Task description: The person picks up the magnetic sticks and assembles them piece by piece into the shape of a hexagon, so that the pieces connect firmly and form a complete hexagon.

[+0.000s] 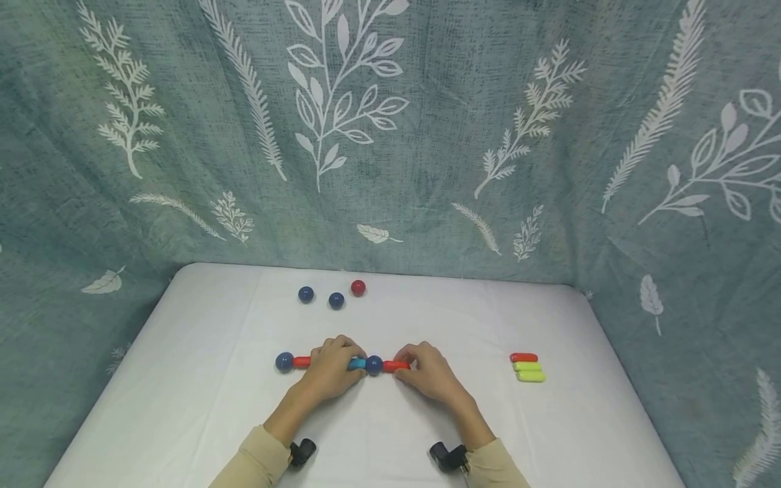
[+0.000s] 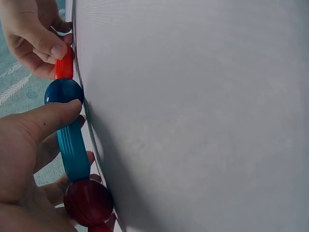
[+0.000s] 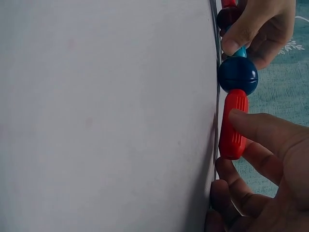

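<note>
Blue ball, between the hands, as landmark; chain runs through it, at the counter. Left hand: fingers pinching light-blue rod, just left of ball. Right hand: fingers pinching red rod, just right, end touching ball. Step, likely: joining this rod. Next calls for straight alignment, ball braced.

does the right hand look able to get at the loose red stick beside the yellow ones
Probably yes: only bare white tabletop shows between the right hand and the loose red stick, though that hand pinches another red stick and would likely have to let go first.
</note>
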`<state>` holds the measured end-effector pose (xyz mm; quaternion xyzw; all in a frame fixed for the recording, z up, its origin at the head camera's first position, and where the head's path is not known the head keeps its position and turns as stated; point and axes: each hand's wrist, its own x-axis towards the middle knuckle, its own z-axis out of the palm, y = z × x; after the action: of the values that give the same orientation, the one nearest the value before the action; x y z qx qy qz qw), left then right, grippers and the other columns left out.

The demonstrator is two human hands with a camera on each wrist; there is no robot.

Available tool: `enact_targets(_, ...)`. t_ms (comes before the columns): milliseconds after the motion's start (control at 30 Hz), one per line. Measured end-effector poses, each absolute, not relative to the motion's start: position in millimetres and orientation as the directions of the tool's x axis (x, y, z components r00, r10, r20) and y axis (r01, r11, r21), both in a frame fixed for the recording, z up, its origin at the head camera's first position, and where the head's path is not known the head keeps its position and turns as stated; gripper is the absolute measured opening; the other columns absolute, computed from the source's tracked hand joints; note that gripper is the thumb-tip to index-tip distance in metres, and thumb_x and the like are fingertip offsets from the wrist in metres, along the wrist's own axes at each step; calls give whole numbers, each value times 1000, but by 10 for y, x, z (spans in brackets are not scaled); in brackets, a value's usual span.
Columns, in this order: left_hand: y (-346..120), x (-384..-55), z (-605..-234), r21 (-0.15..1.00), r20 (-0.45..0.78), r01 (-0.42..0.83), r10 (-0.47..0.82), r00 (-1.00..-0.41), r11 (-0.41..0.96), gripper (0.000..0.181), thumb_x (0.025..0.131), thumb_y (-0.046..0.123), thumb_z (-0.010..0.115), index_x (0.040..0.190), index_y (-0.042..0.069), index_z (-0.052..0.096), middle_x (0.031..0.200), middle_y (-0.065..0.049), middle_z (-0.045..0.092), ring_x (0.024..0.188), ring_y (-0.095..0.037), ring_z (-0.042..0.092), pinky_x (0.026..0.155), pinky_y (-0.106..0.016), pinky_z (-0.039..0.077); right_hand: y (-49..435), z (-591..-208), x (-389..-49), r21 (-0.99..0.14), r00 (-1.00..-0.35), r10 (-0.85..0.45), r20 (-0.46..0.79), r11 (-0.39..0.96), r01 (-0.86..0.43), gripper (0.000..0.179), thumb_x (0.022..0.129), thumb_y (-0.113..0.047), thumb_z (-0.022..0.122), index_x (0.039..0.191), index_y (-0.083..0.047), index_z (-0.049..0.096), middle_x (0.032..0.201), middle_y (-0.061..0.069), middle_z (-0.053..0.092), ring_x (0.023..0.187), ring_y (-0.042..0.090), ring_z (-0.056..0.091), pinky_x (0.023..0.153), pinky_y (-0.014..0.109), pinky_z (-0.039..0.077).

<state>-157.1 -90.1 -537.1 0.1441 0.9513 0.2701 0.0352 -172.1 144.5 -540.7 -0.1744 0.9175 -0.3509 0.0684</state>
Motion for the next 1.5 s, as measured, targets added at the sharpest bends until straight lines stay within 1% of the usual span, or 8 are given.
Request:
enact_targets(200, -884, -1565, -5357, 487, 2, 265, 303, -953, 832, 38, 84, 34, 81, 118, 21, 69, 118, -4, 60, 114, -29, 52, 93, -59, 39, 1379, -5414, -1736, -674, -914, -406, 14, 671, -308, 16, 87, -16, 77, 102, -15, 72, 92, -3, 60, 79, 15, 50, 68, 33, 42)
enact_targets(367, -872, -1565, -5345, 432, 16, 274, 296, -955, 859, 43, 82, 40, 82, 118, 21, 68, 116, -4, 62, 110, -28, 55, 92, -61, 39, 1284, -5395, -1745, -670, -914, -406, 13, 675, -309, 16, 88, -18, 76, 103, -14, 72, 91, -4, 59, 77, 13, 49, 67, 31, 43)
enact_targets(533, -865, -1568, -5328, 400, 36, 276, 286, -958, 874, 42, 81, 41, 82, 116, 20, 70, 112, -5, 64, 107, -29, 57, 93, -63, 37, 1190, -5392, -1747, -671, -912, -410, 30, 667, -322, 17, 87, -19, 77, 102, -13, 72, 89, -4, 59, 77, 14, 50, 66, 32, 42)
enact_targets(700, -869, -1568, -5341, 385, 62, 298, 297, -953, 874, 31, 84, 36, 81, 109, 21, 72, 106, -2, 65, 102, -27, 58, 88, -59, 41, 1089, -5400, -1759, -677, -899, -437, 27, 654, -338, 19, 88, -21, 77, 104, -13, 72, 89, -3, 59, 76, 13, 50, 65, 31, 42)
enact_targets(833, -869, -1559, -5348, 386, 74, 304, 299, -951, 871, 25, 85, 32, 80, 105, 20, 72, 104, -2, 65, 99, -26, 59, 85, -57, 43, 1076, -5399, -1796, -683, -891, -455, -5, 652, -329, 21, 88, -22, 77, 107, -14, 72, 90, -4, 59, 76, 12, 51, 65, 30, 43)
enact_targets(933, -868, -1552, -5351, 395, 70, 300, 298, -952, 868, 25, 85, 31, 80, 105, 19, 72, 104, -3, 65, 99, -27, 58, 84, -57, 43, 1119, -5390, -1891, -735, -884, -466, -43, 614, -288, 20, 90, -22, 75, 108, -14, 71, 90, -3, 61, 76, 13, 54, 65, 30, 46)
enact_targets(1233, -868, -1559, -5349, 390, 31, 273, 284, -958, 879, 27, 85, 31, 80, 107, 18, 72, 108, -6, 65, 103, -30, 58, 86, -57, 44, 1018, -5361, -2507, -834, -956, -286, -64, 542, -106, 25, 95, -27, 69, 117, -16, 68, 98, 0, 64, 92, 18, 62, 76, 35, 52)
enact_targets(1500, -853, -1547, -5312, 403, 35, 275, 286, -958, 873, 26, 86, 30, 79, 107, 16, 72, 109, -7, 65, 103, -30, 58, 86, -57, 44, 671, -5458, -2950, -930, -989, -142, -42, 368, -13, 33, 96, -18, 68, 127, -9, 63, 100, 8, 65, 88, 21, 63, 71, 30, 52)
